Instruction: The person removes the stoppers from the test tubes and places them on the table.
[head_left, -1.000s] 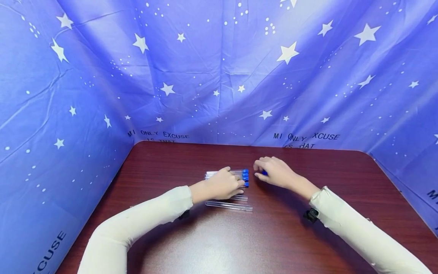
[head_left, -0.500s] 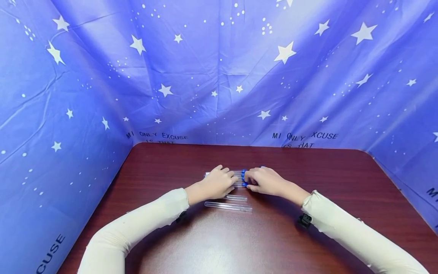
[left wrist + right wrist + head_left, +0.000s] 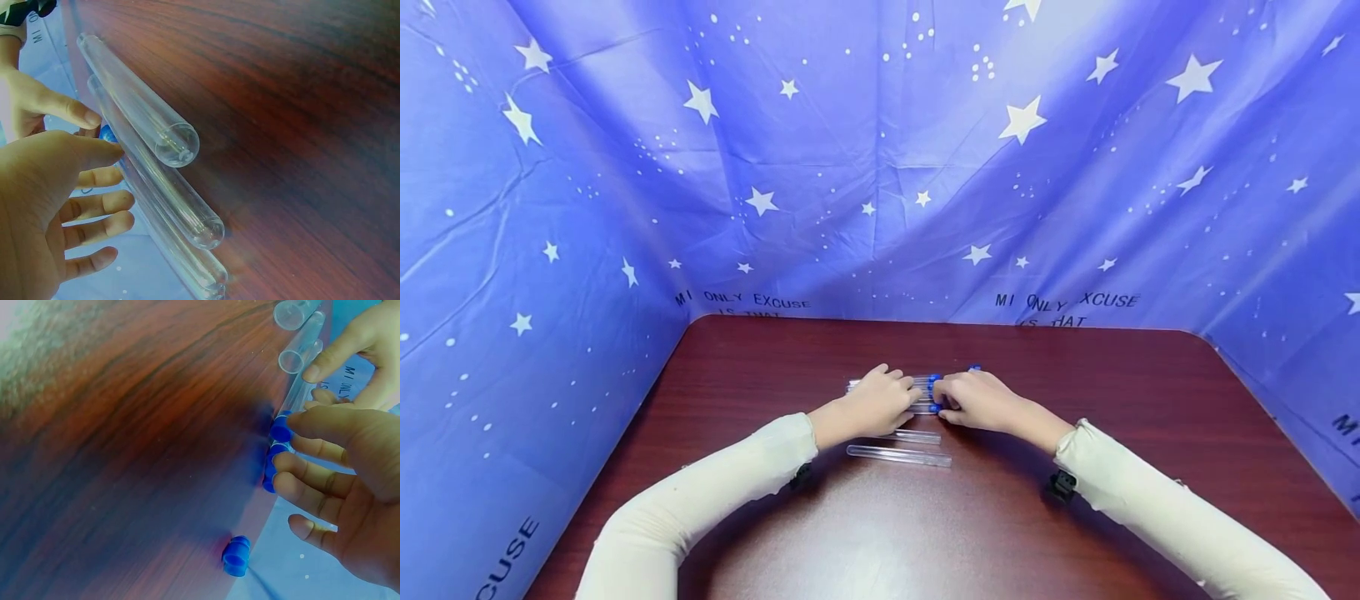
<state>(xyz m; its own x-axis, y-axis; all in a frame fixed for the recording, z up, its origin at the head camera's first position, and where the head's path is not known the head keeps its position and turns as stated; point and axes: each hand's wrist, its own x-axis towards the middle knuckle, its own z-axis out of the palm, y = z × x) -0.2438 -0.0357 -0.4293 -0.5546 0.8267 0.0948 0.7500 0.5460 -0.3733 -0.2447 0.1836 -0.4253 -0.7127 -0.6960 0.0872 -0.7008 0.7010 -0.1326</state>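
Clear test tubes with blue caps (image 3: 934, 408) lie side by side in a row at mid-table. My left hand (image 3: 880, 402) rests over the tube bodies, fingers loosely spread and thumb along the near side. At the capped ends is my right hand (image 3: 981, 402), its bent fingertips and thumb right at the caps, as the right wrist view shows. Nearer to me lie two uncapped test tubes, one close beside the row (image 3: 921, 437) and a front one (image 3: 898, 456), their open ends to the right. My left hand partly hides the row.
A loose blue cap (image 3: 236, 556) lies on the table behind my right hand. The dark red wooden table (image 3: 1075, 500) reaches back to a blue star-print cloth (image 3: 880, 167), which hangs behind and along both sides.
My right hand has moved left from beside the loose blue cap to the caps of the row. My left hand has shifted slightly left over the tubes, and the loose cap now shows behind the right hand.
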